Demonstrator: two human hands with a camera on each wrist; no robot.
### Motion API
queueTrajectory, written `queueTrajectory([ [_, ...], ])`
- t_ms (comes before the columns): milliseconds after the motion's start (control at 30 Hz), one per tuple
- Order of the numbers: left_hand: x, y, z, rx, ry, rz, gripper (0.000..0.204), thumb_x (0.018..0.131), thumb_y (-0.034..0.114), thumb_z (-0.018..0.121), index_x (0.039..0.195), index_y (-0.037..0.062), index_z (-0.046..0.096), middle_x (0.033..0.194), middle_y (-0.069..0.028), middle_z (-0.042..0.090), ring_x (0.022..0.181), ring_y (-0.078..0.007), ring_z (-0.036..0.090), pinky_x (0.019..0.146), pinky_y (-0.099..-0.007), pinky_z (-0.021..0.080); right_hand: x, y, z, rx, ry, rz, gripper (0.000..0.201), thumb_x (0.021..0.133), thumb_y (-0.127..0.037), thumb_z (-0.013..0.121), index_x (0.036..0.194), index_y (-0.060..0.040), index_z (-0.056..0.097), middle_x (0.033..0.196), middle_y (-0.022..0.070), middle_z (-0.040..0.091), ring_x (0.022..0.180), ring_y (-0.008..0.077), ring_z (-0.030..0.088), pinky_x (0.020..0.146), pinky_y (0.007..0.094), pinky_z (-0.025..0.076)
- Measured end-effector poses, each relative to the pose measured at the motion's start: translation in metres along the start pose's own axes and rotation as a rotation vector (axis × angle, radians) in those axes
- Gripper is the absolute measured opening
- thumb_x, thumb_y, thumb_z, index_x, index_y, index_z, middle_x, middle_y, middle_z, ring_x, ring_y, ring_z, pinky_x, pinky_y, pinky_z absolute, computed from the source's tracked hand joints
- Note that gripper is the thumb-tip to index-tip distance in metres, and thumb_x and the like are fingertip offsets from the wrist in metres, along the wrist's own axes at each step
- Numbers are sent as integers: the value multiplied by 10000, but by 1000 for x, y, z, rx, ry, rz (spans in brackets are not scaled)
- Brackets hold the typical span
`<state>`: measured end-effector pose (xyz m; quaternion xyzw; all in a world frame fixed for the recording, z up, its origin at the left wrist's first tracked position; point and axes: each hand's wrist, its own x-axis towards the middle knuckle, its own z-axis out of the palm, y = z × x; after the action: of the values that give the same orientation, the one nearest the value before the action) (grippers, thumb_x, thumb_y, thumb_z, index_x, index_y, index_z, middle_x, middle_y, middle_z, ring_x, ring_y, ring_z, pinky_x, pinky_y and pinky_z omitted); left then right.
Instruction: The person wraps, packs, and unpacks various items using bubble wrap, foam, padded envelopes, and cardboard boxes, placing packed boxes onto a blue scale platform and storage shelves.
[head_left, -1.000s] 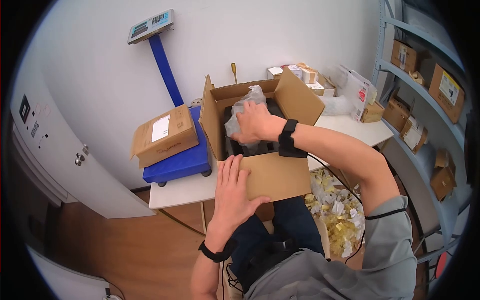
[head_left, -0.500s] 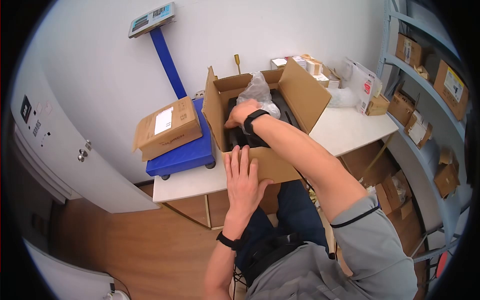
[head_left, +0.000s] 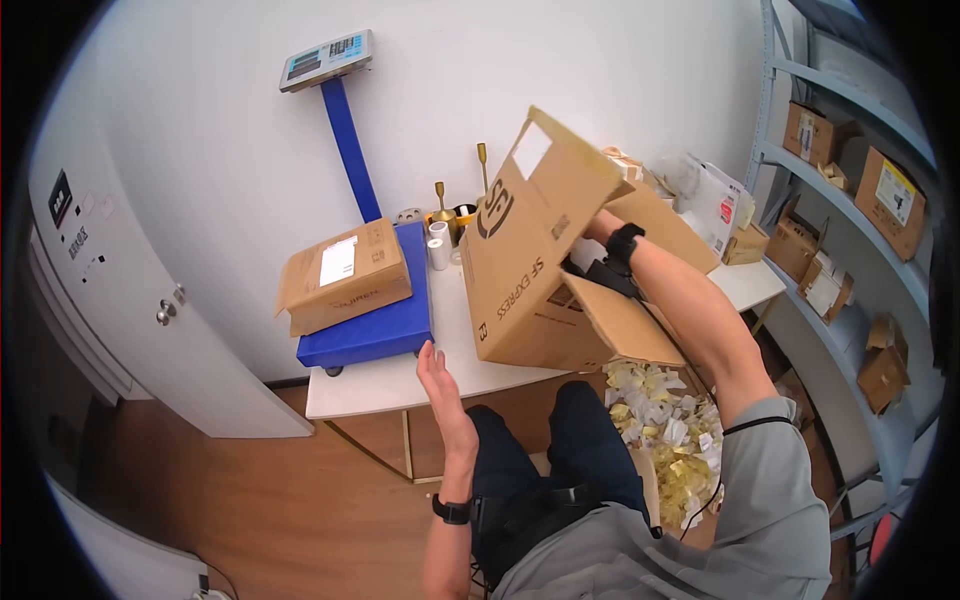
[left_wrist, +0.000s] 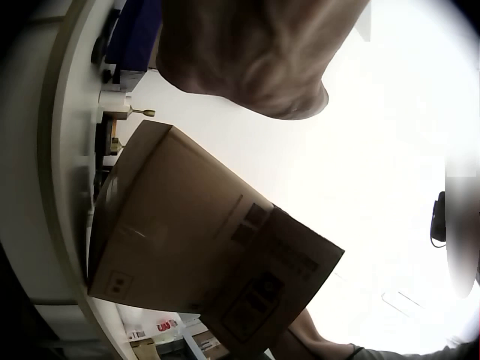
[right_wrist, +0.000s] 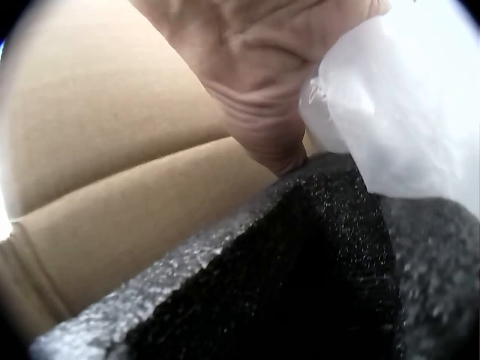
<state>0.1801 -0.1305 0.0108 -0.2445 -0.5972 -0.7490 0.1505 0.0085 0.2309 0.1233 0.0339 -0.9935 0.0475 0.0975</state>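
Observation:
A large cardboard box (head_left: 515,285) stands tilted over the table, its open side turned to the right and its flaps spread. The right hand (head_left: 602,228) reaches inside. Up close in the right wrist view, the right hand (right_wrist: 262,82) is against black foam (right_wrist: 202,262) beside the inner cardboard wall (right_wrist: 127,180), its fingertips hidden. Translucent plastic wrap (right_wrist: 397,105) lies next to it. The left hand (head_left: 447,408) is raised in front of the table edge, fingers extended, apart from the box. The left wrist view shows the left hand (left_wrist: 255,60) and the tilted box (left_wrist: 172,217).
A smaller carton (head_left: 350,275) lies on the blue scale (head_left: 370,340) at the left. Brass holders (head_left: 441,205) and white rolls (head_left: 438,245) stand behind. Shelves (head_left: 840,190) with cartons are at the right; paper scraps (head_left: 670,430) lie below the table (head_left: 380,392).
The box has tipped and turned to the right, uncovering the holders and rolls. The left hand has come off its front flap and moved down and left. The right hand has moved right with the box.

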Motion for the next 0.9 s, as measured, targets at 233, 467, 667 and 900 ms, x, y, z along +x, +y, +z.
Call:
queueTrajectory([
  [233, 43, 0, 60, -235, -316, -101, 961, 1005, 564, 643, 1681, 103, 139, 1698, -267, 201, 1540, -393, 326, 1237, -474, 297, -218, 85, 70, 71, 64, 64, 493, 918, -396, 704, 1255, -37, 730, 1265, 152, 740, 1115, 308, 734, 918, 417, 604],
  [467, 33, -19, 51, 167, -399, -91, 1042, 957, 591, 693, 1673, 54, 159, 1611, -237, 400, 1499, -362, 400, 1227, -471, 331, -175, 30, 100, 261, 133, 178, 489, 924, -389, 699, 1257, -32, 727, 1262, 155, 740, 1112, 307, 735, 917, 415, 605],
  [667, 89, 37, 43, 213, -436, 196, 947, 968, 616, 655, 1631, 49, 285, 1677, -224, 310, 1587, -375, 236, 1268, -509, 236, -101, 41, 63, 386, 141, 198, 486, 929, -383, 696, 1258, -28, 723, 1260, 158, 740, 1110, 306, 736, 916, 413, 607],
  [900, 98, 35, 67, 387, -515, 376, 537, 926, 401, 758, 1255, 3, 610, 1601, -218, 449, 1586, -428, 235, 1250, -564, 250, -96, 54, 74, 522, 162, 159, 482, 934, -377, 692, 1260, -23, 720, 1257, 161, 740, 1108, 304, 737, 914, 410, 608],
])
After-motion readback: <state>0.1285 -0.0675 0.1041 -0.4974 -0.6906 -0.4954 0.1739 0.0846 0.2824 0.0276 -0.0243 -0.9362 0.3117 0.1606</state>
